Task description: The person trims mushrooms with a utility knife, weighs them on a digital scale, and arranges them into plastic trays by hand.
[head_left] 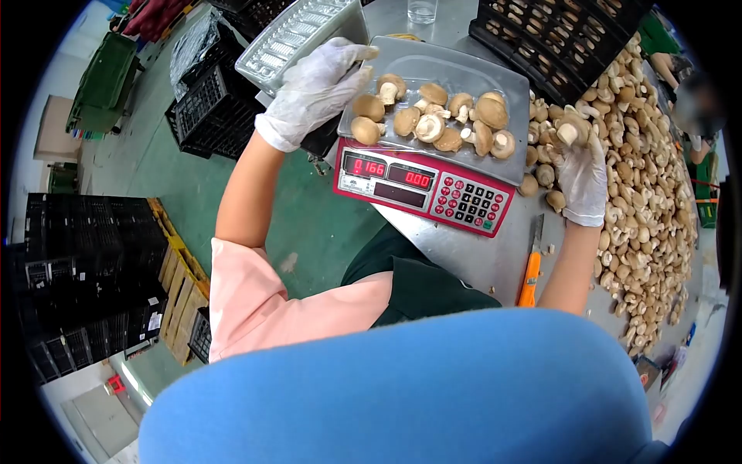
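Note:
My left hand (321, 89), in a white glove, hovers at the left edge of the digital scale (423, 189), beside a stack of clear plastic trays (297, 39). Its thumb and forefinger are apart, with nothing seen between them. Several brown-capped mushrooms (430, 127) lie in a clear tray on the scale's platform, and the red display reads 0.166. To the right of the scale, my gloved right hand (581, 178) is closed on a mushroom (573, 128), held at the edge of the big mushroom pile (638, 209).
An orange-handled knife (530, 271) lies on the metal table (433, 247) right of the scale. A black crate (553, 46) of mushrooms leans behind it, near a glass (422, 11). Black crates (85, 271) stand stacked at left. Another person (699, 104) is at far right.

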The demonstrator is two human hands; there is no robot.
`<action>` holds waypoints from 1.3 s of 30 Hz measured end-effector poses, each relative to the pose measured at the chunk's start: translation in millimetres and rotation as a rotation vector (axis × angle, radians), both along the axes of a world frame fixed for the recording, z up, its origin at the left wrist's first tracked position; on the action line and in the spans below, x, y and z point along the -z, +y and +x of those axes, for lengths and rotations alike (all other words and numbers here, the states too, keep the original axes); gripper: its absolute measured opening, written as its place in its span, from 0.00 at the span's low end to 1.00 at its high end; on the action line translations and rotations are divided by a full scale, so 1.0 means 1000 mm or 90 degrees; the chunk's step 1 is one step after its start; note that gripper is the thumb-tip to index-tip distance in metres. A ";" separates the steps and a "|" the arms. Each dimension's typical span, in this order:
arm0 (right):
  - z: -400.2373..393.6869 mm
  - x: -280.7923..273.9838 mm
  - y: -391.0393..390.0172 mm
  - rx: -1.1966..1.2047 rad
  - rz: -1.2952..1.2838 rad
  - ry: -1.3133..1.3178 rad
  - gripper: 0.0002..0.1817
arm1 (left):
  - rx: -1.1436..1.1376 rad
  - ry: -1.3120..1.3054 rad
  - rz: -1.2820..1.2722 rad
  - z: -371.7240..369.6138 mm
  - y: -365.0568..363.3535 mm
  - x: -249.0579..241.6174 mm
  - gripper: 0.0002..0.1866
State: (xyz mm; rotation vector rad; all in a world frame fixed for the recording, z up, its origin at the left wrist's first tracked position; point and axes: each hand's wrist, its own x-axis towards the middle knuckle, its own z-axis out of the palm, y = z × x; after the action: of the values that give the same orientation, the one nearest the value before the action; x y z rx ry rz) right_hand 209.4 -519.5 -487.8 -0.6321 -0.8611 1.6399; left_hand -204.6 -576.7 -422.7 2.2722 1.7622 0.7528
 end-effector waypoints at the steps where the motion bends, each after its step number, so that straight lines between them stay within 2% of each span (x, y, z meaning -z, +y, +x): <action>1: 0.005 0.005 -0.003 0.003 0.000 -0.001 0.25 | 0.003 -0.001 0.000 0.006 0.005 0.002 0.17; 3: -0.002 -0.005 -0.016 0.060 0.003 0.043 0.25 | 0.111 -0.034 0.132 0.023 0.017 0.006 0.18; 4: 0.005 0.004 -0.011 0.055 -0.025 0.096 0.21 | 0.130 0.003 0.180 0.032 0.022 0.007 0.18; 7: 0.004 0.006 -0.009 0.063 -0.058 0.068 0.19 | 0.156 -0.030 0.166 0.061 0.032 0.001 0.19; 10: 0.006 0.009 -0.015 0.047 -0.023 0.002 0.17 | 0.191 -0.040 0.182 0.073 0.037 0.004 0.20; 12: 0.001 0.010 -0.014 0.119 -0.004 -0.070 0.16 | 0.207 -0.036 0.184 0.082 0.044 0.004 0.19; 13: -0.002 0.004 -0.016 0.095 -0.037 -0.090 0.17 | 0.220 -0.039 0.188 0.085 0.047 0.007 0.19; 15: -0.020 -0.015 -0.018 0.064 0.001 -0.145 0.17 | 0.255 -0.013 0.168 0.094 0.047 0.009 0.18; 16: -0.027 -0.018 -0.018 0.078 0.006 -0.202 0.17 | 0.265 -0.050 0.185 0.102 0.046 0.013 0.18; 17: -0.034 -0.023 -0.018 0.092 0.009 -0.260 0.17 | 0.280 -0.079 0.119 0.109 0.042 0.015 0.17; 19: -0.049 -0.035 -0.021 0.079 0.024 -0.322 0.16 | 0.386 -0.048 0.190 0.118 0.062 0.034 0.16; 21: -0.058 -0.032 -0.019 0.114 0.141 -0.427 0.15 | 0.350 -0.071 -0.173 0.129 0.041 -0.016 0.16; 22: -0.063 -0.038 -0.021 0.123 0.139 -0.458 0.14 | 0.283 -0.166 -0.371 0.132 0.038 -0.030 0.16; 24: -0.068 -0.040 -0.020 0.111 0.197 -0.480 0.15 | 0.372 -0.010 0.011 0.115 0.055 0.014 0.19; 25: -0.072 -0.042 -0.020 0.101 0.220 -0.496 0.16 | 0.373 -0.050 0.084 0.103 0.059 0.014 0.21; 27: -0.088 -0.040 -0.017 0.130 0.346 -0.532 0.16 | 0.309 -0.226 -0.012 0.081 0.056 0.000 0.23; 28: -0.096 -0.043 -0.017 0.151 0.451 -0.578 0.17 | 0.236 -0.253 -0.083 0.071 0.051 -0.010 0.22; 29: -0.104 -0.041 -0.016 0.101 0.489 -0.603 0.19 | 0.162 -0.280 -0.152 0.062 0.046 -0.017 0.21; 30: -0.112 -0.040 -0.015 0.051 0.526 -0.626 0.20 | 0.197 -0.275 -0.042 0.053 0.045 -0.010 0.20; 31: -0.125 -0.039 -0.016 0.085 0.586 -0.622 0.21 | 0.190 -0.273 -0.040 0.049 0.041 -0.009 0.20; 32: -0.133 -0.029 -0.011 0.049 0.659 -0.633 0.24 | 0.170 -0.281 -0.064 0.044 0.034 -0.009 0.19; 33: -0.135 -0.019 -0.009 -0.001 0.701 -0.773 0.26 | 0.148 -0.289 -0.086 0.038 0.026 -0.009 0.19; 35: -0.141 -0.002 -0.014 0.024 0.775 -0.993 0.28 | 0.161 -0.350 -0.102 0.024 0.016 0.005 0.18; 37: -0.140 -0.018 -0.018 -0.032 0.714 -1.011 0.30 | 0.160 -0.297 -0.064 0.009 0.006 0.013 0.17; 38: -0.137 -0.023 -0.019 -0.025 0.701 -0.966 0.31 | 0.127 -0.272 -0.070 0.006 0.000 0.012 0.17; 39: -0.133 -0.026 -0.017 0.008 0.697 -0.872 0.30 | 0.119 -0.174 -0.020 -0.003 -0.003 0.013 0.17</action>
State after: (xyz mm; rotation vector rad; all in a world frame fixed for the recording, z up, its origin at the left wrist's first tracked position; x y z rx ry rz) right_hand 76.1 -536.0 -462.0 -0.8698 -2.4272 0.2832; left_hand -207.5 -579.4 -435.6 2.1550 1.4098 0.9379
